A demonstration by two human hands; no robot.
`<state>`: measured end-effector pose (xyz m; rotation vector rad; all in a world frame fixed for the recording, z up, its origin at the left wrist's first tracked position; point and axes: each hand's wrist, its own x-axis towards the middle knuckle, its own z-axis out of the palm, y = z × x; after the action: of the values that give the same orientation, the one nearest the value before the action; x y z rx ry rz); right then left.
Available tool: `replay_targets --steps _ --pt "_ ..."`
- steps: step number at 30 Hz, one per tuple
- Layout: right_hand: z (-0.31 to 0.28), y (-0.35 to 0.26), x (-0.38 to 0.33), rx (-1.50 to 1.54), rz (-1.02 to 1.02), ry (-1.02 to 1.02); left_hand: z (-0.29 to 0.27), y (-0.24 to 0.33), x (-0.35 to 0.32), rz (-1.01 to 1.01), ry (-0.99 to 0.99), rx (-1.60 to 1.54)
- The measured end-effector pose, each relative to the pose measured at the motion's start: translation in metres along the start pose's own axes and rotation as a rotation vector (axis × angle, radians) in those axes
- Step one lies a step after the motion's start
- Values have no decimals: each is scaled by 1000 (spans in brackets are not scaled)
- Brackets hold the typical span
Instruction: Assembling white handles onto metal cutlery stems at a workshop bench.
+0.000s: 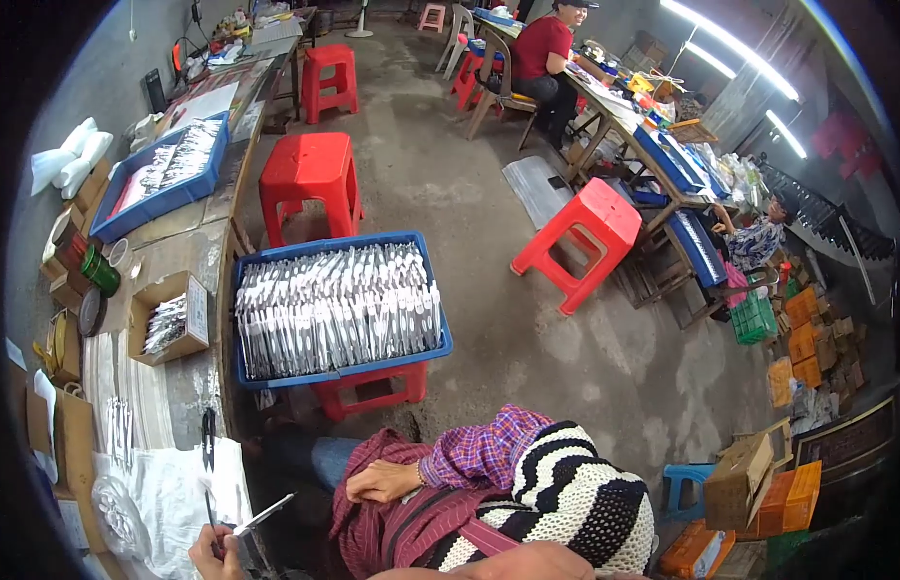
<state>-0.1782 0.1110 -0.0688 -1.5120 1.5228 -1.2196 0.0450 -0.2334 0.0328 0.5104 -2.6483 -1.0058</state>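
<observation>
At the lower left, my left hand [214, 553] is closed on a slender white pen-like stick [266, 514] that points up and right. A thin dark stick [209, 507] rises beside the same fingers; its lower end is hidden. White cloth [174, 483] covers the bench edge just beyond, and a black pen [208, 440] lies at its upper border. My right hand [384, 480] lies on the maroon striped cloth [373, 527] over my lap, holding nothing that shows. Its wrist comes out of a purple checked sleeve.
Ahead, a blue tray [440, 356] packed with pen-like sticks rests on a red stool [373, 394]. The bench bears a carton [194, 314] and another blue tray [102, 232]. Red stools [310, 159] stand along the aisle. Two people [547, 53] sit by the right-hand tables.
</observation>
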Motion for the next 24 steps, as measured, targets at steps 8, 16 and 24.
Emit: replay_targets --steps 8,16,24 --pt "0 1 3 3 -31 8 5 -33 -9 -40 -46 -97" --pt "3 8 5 27 -36 15 7 25 3 -101 -80 -65" --pt "0 6 7 52 -8 41 11 79 7 -177 -123 -36"
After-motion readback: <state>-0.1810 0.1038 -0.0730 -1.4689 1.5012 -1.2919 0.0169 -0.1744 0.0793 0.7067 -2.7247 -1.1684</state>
